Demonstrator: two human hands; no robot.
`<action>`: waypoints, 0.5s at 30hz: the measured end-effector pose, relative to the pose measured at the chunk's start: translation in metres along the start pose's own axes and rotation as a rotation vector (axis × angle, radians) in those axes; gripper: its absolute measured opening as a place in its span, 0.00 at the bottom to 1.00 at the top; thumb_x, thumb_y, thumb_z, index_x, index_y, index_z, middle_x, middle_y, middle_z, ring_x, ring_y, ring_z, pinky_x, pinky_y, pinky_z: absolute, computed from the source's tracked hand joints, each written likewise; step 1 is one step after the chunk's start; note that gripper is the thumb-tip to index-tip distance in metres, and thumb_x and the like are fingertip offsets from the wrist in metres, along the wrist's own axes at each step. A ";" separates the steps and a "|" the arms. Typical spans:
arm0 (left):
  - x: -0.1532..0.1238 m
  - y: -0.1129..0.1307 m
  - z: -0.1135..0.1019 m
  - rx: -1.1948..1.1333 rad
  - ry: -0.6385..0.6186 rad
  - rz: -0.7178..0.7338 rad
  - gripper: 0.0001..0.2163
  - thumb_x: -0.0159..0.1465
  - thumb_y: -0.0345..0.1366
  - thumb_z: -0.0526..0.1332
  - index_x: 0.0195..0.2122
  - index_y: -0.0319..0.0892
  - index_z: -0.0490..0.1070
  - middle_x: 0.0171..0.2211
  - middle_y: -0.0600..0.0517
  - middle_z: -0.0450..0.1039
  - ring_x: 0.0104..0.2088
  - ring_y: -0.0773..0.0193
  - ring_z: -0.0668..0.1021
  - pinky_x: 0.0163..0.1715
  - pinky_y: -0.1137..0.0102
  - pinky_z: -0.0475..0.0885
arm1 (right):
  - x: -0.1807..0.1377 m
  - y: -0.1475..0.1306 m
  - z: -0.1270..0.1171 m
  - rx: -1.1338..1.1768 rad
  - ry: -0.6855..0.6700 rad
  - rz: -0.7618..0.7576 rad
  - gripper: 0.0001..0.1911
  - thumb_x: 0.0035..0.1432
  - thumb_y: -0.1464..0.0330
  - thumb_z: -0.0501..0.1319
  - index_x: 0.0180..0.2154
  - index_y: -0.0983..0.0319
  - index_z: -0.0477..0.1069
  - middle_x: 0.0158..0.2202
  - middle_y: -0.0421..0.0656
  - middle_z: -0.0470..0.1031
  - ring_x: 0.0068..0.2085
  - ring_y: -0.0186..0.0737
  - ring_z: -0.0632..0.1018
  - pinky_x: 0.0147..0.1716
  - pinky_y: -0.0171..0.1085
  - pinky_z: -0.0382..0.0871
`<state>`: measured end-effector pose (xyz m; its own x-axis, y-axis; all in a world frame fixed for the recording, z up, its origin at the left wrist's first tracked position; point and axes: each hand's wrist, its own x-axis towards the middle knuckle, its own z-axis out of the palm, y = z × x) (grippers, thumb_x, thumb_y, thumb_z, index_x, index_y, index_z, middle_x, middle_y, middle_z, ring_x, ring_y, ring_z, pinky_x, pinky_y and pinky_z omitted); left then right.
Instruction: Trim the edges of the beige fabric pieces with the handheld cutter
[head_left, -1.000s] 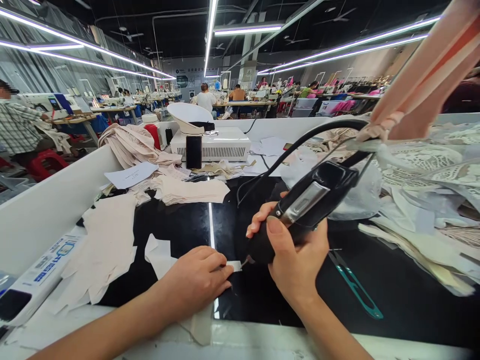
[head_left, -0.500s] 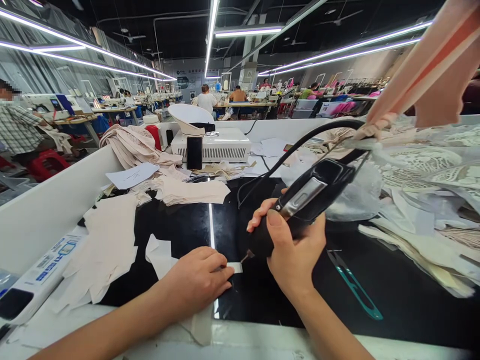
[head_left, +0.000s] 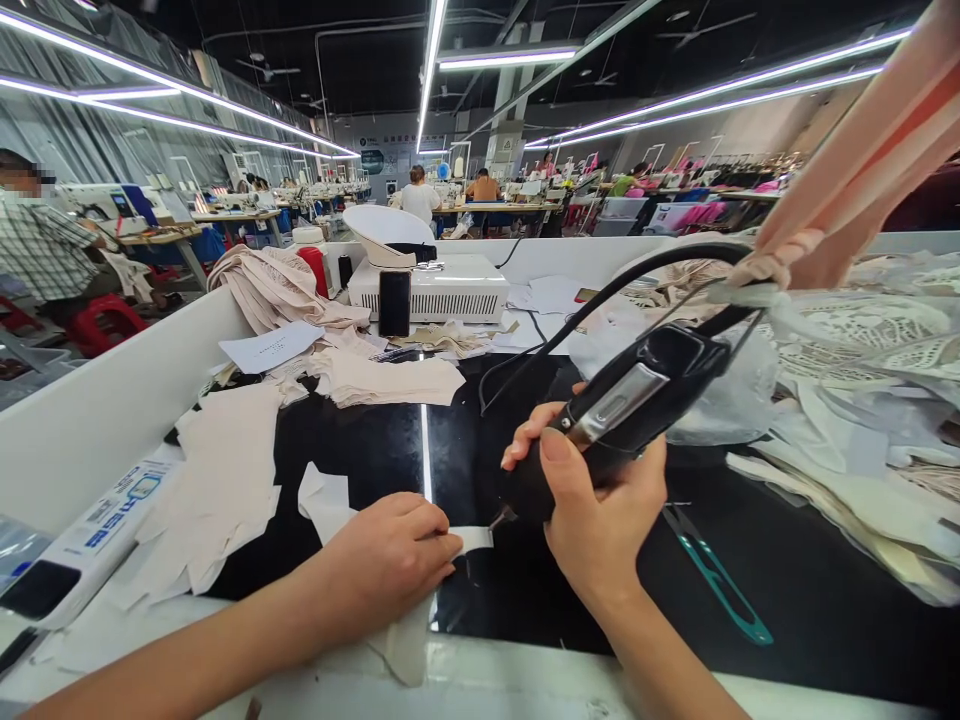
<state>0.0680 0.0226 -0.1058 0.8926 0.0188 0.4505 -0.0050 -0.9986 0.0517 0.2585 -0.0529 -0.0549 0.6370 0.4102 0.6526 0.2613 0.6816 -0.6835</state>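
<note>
My right hand [head_left: 604, 515] is wrapped round a black corded handheld power tool [head_left: 637, 390] with a silver metal lever on its side. It slants down to the left, and its small metal tip [head_left: 504, 517] is at the right end of a narrow white strip [head_left: 476, 540]. My left hand [head_left: 394, 555] lies low over the black work surface [head_left: 360, 430], fingers together, pinning the strip. Pale fabric [head_left: 326, 505] shows behind that hand, and another bit [head_left: 405, 645] hangs at the front edge. Teal thread snips [head_left: 720, 580] lie right of my right hand.
Stacks of cream cut fabric [head_left: 225, 470] lie on the left, beside a long white box [head_left: 105, 520]. A white vented machine [head_left: 457, 290] and a phone [head_left: 394, 303] stand at the back. Plastic-bagged lace [head_left: 862, 325] fills the right. Peach cloth [head_left: 847, 170] hangs by the cord.
The view has shifted slightly. My left fingers have drawn back a little to the left, so more of the white strip shows. The tool stays gripped, its tip still by the strip's end.
</note>
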 end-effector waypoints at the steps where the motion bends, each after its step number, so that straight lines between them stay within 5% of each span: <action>1: -0.001 0.001 -0.001 -0.006 0.004 -0.010 0.05 0.80 0.29 0.60 0.48 0.40 0.77 0.40 0.49 0.78 0.41 0.59 0.81 0.47 0.65 0.82 | 0.000 -0.001 0.000 -0.001 -0.002 -0.003 0.19 0.63 0.57 0.79 0.44 0.53 0.71 0.33 0.33 0.82 0.24 0.34 0.80 0.24 0.34 0.82; 15: -0.005 0.006 0.004 0.007 0.080 -0.042 0.11 0.82 0.27 0.54 0.48 0.40 0.77 0.38 0.50 0.78 0.38 0.61 0.81 0.49 0.64 0.82 | 0.004 0.001 -0.003 -0.029 -0.001 0.001 0.19 0.63 0.58 0.79 0.45 0.53 0.72 0.32 0.32 0.81 0.24 0.35 0.80 0.24 0.35 0.80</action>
<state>0.0657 0.0161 -0.1116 0.8532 0.0641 0.5175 0.0350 -0.9972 0.0658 0.2635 -0.0523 -0.0545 0.6366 0.4117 0.6521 0.2813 0.6634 -0.6934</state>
